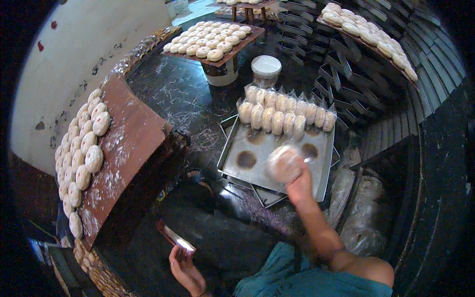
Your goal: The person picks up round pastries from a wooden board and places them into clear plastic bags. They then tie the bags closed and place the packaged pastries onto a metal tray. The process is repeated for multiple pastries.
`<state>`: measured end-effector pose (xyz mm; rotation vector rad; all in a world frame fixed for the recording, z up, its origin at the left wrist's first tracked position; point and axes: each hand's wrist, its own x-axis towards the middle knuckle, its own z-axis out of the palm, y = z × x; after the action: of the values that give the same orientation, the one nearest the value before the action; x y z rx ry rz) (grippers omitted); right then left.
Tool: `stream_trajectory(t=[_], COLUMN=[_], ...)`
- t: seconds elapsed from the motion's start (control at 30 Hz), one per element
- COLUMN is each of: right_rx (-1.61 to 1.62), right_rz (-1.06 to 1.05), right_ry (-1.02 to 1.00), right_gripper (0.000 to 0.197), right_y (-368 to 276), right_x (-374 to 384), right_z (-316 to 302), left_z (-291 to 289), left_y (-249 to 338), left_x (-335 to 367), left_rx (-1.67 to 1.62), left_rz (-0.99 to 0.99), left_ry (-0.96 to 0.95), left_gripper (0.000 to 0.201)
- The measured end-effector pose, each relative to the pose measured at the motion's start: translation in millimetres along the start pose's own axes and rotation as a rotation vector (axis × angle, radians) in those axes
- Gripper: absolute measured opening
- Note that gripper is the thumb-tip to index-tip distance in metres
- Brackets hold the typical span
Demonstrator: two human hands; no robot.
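Over the metal tray (277, 158), my right hand (302, 183) grips a round, pale, floury bun (283, 164), both blurred by motion. The bun seems to be in a clear plastic bag. On the tray's far half stand bagged buns (277, 119), upright on their edges in two close rows. Low in the view, my left hand (189, 274) has its fingers against the end of a thin, flat strip (177, 238), shiny at the near end and dark red at the far end. What the strip is, I cannot make out.
A floury brown board (123, 143) with rows of buns (81, 153) is at the left. Another bun-covered board (245, 39) rests on a bucket (220, 72) farther back. A lidded white tub (266, 69) stands behind the tray. Stacked dark metal trays (346, 74) rise at the right.
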<state>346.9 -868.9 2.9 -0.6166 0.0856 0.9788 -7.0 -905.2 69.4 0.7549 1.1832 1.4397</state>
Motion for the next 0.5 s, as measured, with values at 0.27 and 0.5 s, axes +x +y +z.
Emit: stream_trajectory(t=[0.27,0.5], right_rx=[-0.65,-1.438], right_rz=[-0.977,-0.977], right_ry=[0.394,0.517], right_gripper=[0.053,0.065], right_y=[-81,-20], right_x=[158,173], right_z=[-106,-103], left_z=[-17,-2], left_y=[-3,-12], left_x=[4,3], left_rx=[0.174,0.221], left_rz=[-0.071,-0.115], left_ry=[0.113,0.098], left_gripper=[0.04,0.036])
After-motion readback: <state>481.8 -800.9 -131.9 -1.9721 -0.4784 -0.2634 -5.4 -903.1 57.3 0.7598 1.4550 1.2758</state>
